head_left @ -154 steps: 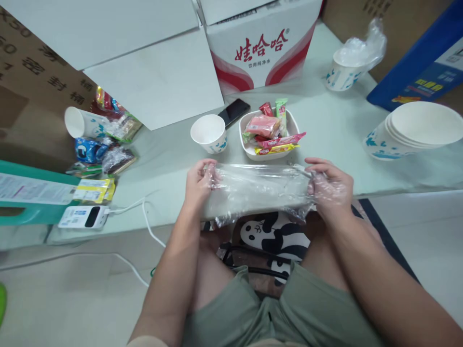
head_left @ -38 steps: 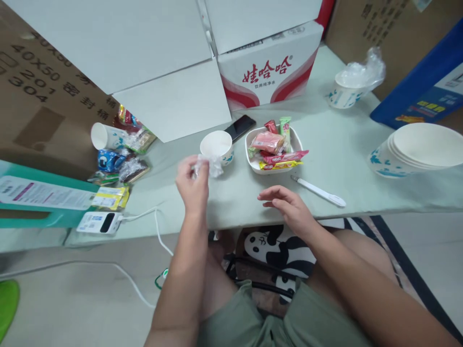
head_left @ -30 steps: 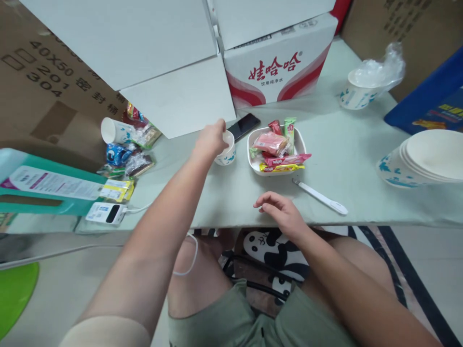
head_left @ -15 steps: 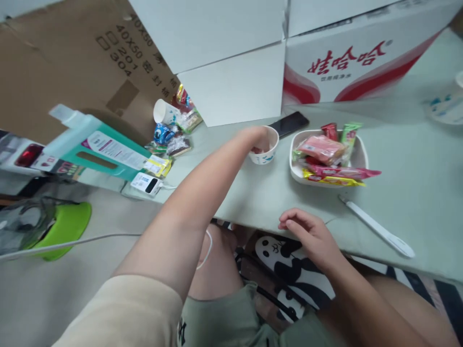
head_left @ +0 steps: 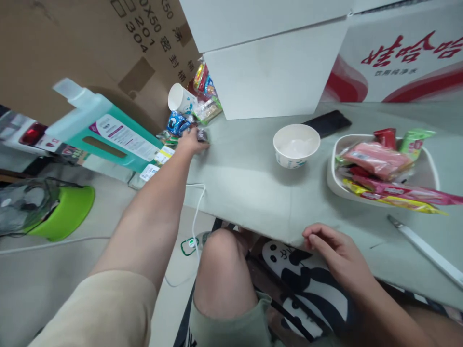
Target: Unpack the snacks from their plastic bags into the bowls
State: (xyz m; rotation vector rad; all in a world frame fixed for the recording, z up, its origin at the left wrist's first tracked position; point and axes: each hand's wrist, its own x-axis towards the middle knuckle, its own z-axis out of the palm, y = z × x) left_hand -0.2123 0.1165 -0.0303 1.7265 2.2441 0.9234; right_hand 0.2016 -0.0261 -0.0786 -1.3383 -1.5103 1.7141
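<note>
My left hand (head_left: 192,140) reaches to the far left of the table, its fingers around a dark wrapped snack packet (head_left: 202,134), which still lies in a small heap of snacks. Beside it are a blue snack packet (head_left: 176,122) and a paper cup (head_left: 181,99) tipped on its side. My right hand (head_left: 338,248) rests at the table's front edge, its fingers loosely curled together with nothing in them. Between my hands stands a white paper bowl (head_left: 295,147), upright; no contents show in it. A white square tub (head_left: 340,185) holds several wrapped snacks to the right.
A bottle of green liquid (head_left: 115,140) stands tilted in view at the left, near a brown carton (head_left: 90,58). White boxes (head_left: 271,77) line the back. A black phone (head_left: 329,123) lies behind the bowl. A white-handled knife-like tool (head_left: 427,250) lies right. A white cable (head_left: 197,207) hangs over the edge.
My left hand has come out of the paper bowl and moved left to the heap of snacks. The view has swung left. My right hand stays at the table edge.
</note>
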